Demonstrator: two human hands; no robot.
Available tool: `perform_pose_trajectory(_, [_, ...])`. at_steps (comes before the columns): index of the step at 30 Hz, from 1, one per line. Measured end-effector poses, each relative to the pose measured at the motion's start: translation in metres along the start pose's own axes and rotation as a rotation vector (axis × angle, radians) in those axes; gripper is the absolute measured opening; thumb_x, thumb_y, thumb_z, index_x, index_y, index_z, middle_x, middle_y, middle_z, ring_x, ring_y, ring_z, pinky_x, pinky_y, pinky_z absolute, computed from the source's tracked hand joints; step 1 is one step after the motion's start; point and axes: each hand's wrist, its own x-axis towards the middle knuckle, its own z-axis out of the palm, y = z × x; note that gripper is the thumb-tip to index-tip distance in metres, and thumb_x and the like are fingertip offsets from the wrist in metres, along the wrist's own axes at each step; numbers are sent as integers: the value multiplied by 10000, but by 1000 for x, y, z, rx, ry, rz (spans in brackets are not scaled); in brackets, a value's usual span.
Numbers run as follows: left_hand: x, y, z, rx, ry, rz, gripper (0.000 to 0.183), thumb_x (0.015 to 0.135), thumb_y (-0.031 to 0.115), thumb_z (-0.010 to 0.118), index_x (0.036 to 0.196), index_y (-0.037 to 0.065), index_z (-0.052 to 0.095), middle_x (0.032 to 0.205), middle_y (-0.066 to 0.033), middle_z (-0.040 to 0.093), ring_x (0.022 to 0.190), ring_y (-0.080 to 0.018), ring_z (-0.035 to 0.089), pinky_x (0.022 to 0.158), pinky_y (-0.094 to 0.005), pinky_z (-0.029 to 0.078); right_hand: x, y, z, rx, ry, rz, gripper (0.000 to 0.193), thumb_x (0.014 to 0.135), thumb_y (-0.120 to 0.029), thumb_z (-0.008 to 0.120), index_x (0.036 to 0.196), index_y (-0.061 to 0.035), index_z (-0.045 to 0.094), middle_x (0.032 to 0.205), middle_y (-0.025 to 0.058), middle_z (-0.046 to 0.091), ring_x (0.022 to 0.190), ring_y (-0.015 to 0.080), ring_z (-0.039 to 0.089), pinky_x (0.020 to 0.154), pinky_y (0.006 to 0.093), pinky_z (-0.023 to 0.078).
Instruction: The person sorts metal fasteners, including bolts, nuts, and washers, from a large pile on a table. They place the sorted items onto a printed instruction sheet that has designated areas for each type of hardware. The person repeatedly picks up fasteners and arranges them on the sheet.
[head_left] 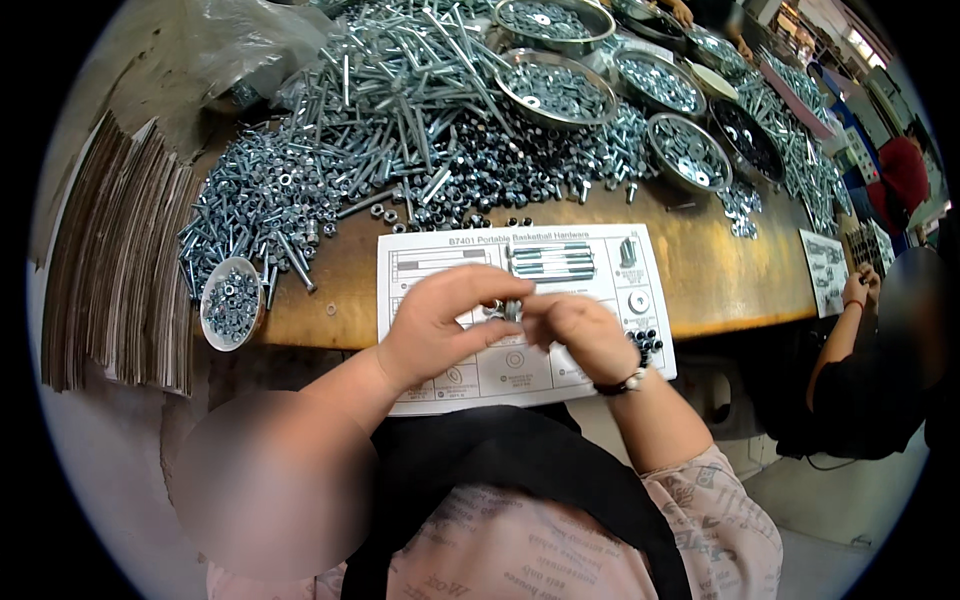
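Note:
My left hand (440, 315) is over the printed hardware sheet (515, 385), its thumb and fingers closed in a pinch around small silver metal pieces (512, 309). Whether these are nuts or washers I cannot make out. Beside those fingertips is my right hand (582, 332), smeared by motion, fingers bent toward the left hand. Several long silver bolts (552, 262) lie side by side on the upper part of the sheet. A cluster of black-topped nuts (650, 343) sits at its right edge, by my right wrist.
A large heap of bolts (390, 90) and loose nuts (290, 180) covers the table's far side. Metal bowls of washers (555, 90) stand behind. A white bowl of nuts (232, 305) is at left, near stacked cardboard (115, 260). At right, a co-worker's hands (865, 285) work by another sheet (824, 270).

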Motion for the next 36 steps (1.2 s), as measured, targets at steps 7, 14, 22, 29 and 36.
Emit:
perform_pose_trajectory(7, [5,-19,35,207,-323,-314,288,741,89,635,1023,62,583,957,-91,549,830,-228,567,723,-325,477,-54,-9,-59,10,503,-276,374,935,-270,420,1097,39,556,773,0,530,669,73,445,612,203,370])
perform_pose_trajectory(14, [20,-50,104,455,-691,-183,262,733,132,611,984,67,572,967,-99,539,890,-292,549,750,-376,467,-75,3,-62,10,596,-321,358,928,-285,444,1070,17,573,781,2,537,666,71,443,597,194,352])
perform_pose_trajectory(22, [25,-43,116,492,-758,-245,251,709,50,548,959,30,560,922,-151,516,879,-326,540,745,-400,461,-84,3,-66,-7,686,-304,335,923,-268,451,1043,15,586,764,6,542,643,73,439,571,190,327])
perform_pose_trajectory(29, [11,-39,68,371,-385,-93,327,726,73,587,1048,40,538,987,-131,507,840,-281,551,743,-367,470,-86,2,-67,-111,700,-293,264,910,-163,465,1034,36,585,763,17,537,655,79,445,586,199,351])
perform_pose_trajectory(36, [-26,-76,-75,561,194,-574,396,775,108,571,1159,33,507,912,-148,560,834,-281,547,772,-349,445,-118,12,-93,-1195,766,-138,202,808,-56,562,1000,-5,600,807,109,580,726,217,547,658,293,439])
